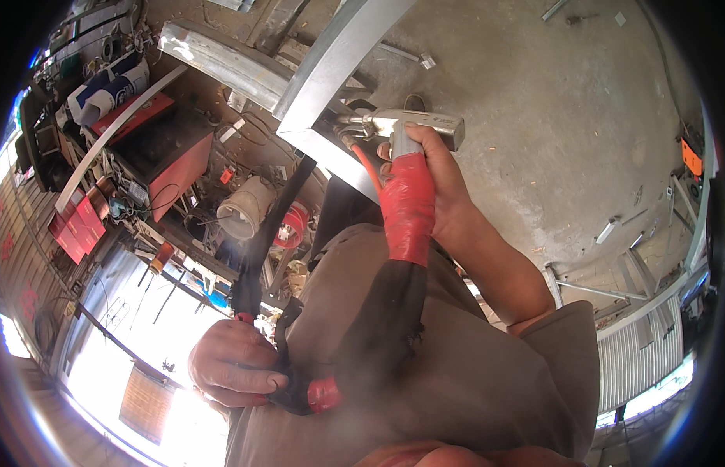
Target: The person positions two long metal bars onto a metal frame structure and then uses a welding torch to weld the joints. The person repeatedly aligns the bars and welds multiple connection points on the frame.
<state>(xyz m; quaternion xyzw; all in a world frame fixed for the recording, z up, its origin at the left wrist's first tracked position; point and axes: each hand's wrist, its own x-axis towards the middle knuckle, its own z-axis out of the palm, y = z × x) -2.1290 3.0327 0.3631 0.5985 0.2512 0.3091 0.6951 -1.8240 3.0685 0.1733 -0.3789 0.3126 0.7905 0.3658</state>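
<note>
My right hand (439,167) is wrapped around the handle of a welding gun (436,128), a boxy silver-grey tool with red tape round its lower grip. Its narrow metal nozzle (355,121) points left, close to the corner where two bright metal tubes meet; whether it touches them I cannot tell. An orange hose (366,165) runs down beside the gun. From the grip, a thick black-sleeved cable (382,311) bends across my front. My left hand (238,362) is closed on this cable, next to a band of red tape (324,395).
The bright metal frame (331,58) crosses the upper middle, and a duller beam (222,66) meets it from the left. A red and black cabinet (164,156), a whitish bucket (249,206) and a red bucket (294,226) stand at left. Metal pieces (608,229) lie on the concrete floor at right.
</note>
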